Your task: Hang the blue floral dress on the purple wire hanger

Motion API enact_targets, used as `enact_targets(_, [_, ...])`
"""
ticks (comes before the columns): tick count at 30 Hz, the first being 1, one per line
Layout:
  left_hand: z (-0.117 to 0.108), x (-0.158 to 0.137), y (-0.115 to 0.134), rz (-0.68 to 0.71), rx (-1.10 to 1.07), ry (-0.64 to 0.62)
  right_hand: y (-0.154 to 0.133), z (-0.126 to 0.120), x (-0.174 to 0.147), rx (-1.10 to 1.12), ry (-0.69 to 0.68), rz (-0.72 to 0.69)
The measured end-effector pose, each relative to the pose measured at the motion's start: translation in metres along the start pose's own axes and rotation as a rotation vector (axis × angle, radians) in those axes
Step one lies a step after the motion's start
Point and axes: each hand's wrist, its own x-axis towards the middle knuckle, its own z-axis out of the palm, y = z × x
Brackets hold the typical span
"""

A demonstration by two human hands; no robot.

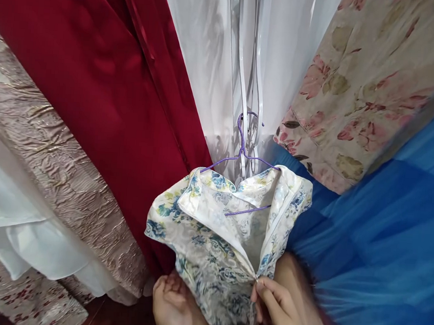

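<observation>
A sleeveless floral garment point(211, 250), white with blue and yellow-green flowers, hangs on a thin purple wire hanger point(241, 150). Its zipped opening spreads in a V, showing the pale lining and part of the hanger. Where the V ends, my right hand point(280, 303) pinches the small zipper pull point(257, 277) between thumb and forefinger. Beside the garment's lower left edge is my left hand point(174, 302), palm partly showing and fingers loosely bent. Nothing shows in it, though its fingers are blurred. The garment's lower end runs out of view.
The hanger hooks at a white metal rack point(244, 76) behind. Long clothes hang close around: a dark red one point(97, 76), a textured pinkish one point(56, 138), white ruffles point(25, 229), a rose-print cloth point(352, 107) and blue tulle point(388, 251). Blurred bare skin point(291, 272) shows behind my right hand.
</observation>
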Motion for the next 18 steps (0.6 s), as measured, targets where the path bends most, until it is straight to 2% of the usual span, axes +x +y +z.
enact_targets(2, [0.001, -0.021, -0.005, -0.01, -0.059, 0.092, 0.004, 0.005, 0.002, -0.002, -0.031, 0.0])
enact_targets(3, [0.005, -0.034, -0.007, -0.015, -0.062, 0.097, 0.004, 0.007, 0.003, -0.003, -0.041, -0.001])
enact_targets(4, [0.011, -0.047, -0.01, -0.02, -0.015, 0.029, 0.004, 0.009, 0.005, 0.001, -0.05, 0.0])
enact_targets(7, [0.04, -0.077, -0.021, 0.053, 0.18, -0.278, 0.0, 0.015, 0.008, 0.045, -0.068, 0.004])
enact_targets(8, [0.049, -0.082, -0.025, 0.074, 0.212, -0.338, -0.001, 0.017, 0.008, 0.065, -0.076, 0.007])
enact_targets(12, [0.07, -0.083, -0.036, 0.163, 0.244, -0.426, 0.001, 0.018, 0.006, 0.098, -0.091, 0.052])
enact_targets(15, [0.072, -0.075, -0.032, 0.281, 0.218, -0.5, 0.0, 0.015, 0.009, 0.099, -0.075, 0.071])
enact_targets(18, [0.07, -0.07, -0.02, 0.27, 0.177, -0.597, -0.018, 0.012, 0.019, 0.133, -0.055, 0.022])
